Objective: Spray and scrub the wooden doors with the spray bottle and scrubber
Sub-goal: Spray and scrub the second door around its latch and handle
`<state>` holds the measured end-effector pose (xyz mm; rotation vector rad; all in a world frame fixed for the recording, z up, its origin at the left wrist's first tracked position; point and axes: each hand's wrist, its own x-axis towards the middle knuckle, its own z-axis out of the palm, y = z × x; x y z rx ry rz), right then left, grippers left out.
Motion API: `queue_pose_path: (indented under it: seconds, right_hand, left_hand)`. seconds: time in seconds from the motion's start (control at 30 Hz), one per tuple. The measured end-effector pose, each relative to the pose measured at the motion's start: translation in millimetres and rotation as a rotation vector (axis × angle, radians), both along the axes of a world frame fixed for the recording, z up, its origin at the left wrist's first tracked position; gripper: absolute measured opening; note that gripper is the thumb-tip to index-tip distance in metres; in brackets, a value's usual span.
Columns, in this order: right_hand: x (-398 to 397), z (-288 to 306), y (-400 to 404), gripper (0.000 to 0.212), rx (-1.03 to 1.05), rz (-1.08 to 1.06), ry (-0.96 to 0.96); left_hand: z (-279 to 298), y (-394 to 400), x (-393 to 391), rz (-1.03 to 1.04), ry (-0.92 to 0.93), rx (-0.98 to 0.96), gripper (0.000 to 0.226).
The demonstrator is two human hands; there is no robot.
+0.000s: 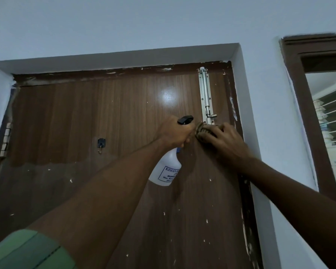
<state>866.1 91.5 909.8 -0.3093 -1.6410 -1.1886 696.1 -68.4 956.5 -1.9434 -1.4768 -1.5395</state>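
— So, what's on the left of the wooden door (85, 117)?
— Hinges at its left edge, then a small black hook (101, 143).
— And the hands?
— Left hand (175, 134) is clenched round the neck of the white spray bottle (168, 167), black nozzle toward the door; the bottle hangs tilted in front of the panel.
— The scrubber?
— Just right of it. Right hand (225, 141) presses the brown scrubber (201, 131) flat on the door, fingers spread over it, directly under the steel tower bolt (206, 94), near the door's right edge.
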Motion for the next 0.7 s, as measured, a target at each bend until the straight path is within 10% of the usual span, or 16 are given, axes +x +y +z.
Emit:
queue_pose_path:
  seconds: [0.37, 0.7]
  right_hand:
    - [-11, 26, -11, 0.059, -0.387, 0.300, 0.562]
    - [1, -21, -19, 0.050, -0.403, 0.264, 0.387]
  left_hand:
    - [-4, 14, 20, 0.003, 0.035, -0.010, 0.033]
    - [-5, 18, 33, -0.050, -0.004, -0.021, 0.031]
